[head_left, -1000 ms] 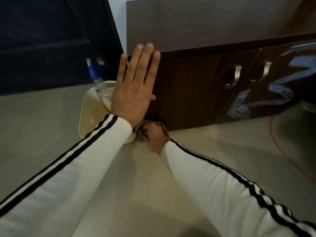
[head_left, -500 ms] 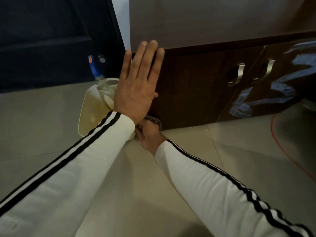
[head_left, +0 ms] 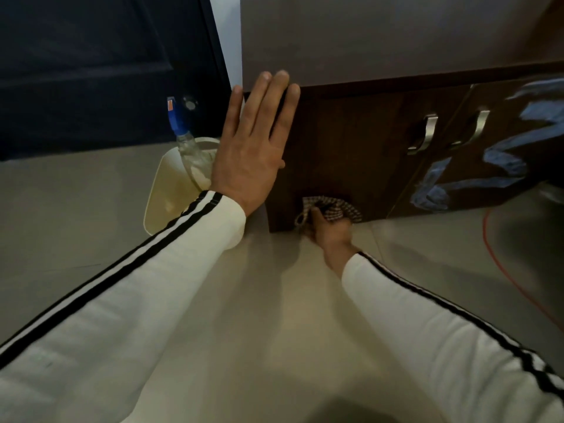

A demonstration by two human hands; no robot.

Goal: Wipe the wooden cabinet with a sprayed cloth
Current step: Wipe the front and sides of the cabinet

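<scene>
Above the tiled floor (head_left: 274,315), our right hand (head_left: 331,232) is dragging its gripped checked cloth (head_left: 337,209) rightward along the wooden cabinet (head_left: 351,154) base; our left hand (head_left: 250,160) is bracing, flat.

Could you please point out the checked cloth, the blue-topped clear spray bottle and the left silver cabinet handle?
Checked cloth (head_left: 341,209): head view, middle of bunched fabric.
Blue-topped clear spray bottle (head_left: 174,118): head view, blue nozzle.
Left silver cabinet handle (head_left: 428,134): head view, middle of bar.
</scene>
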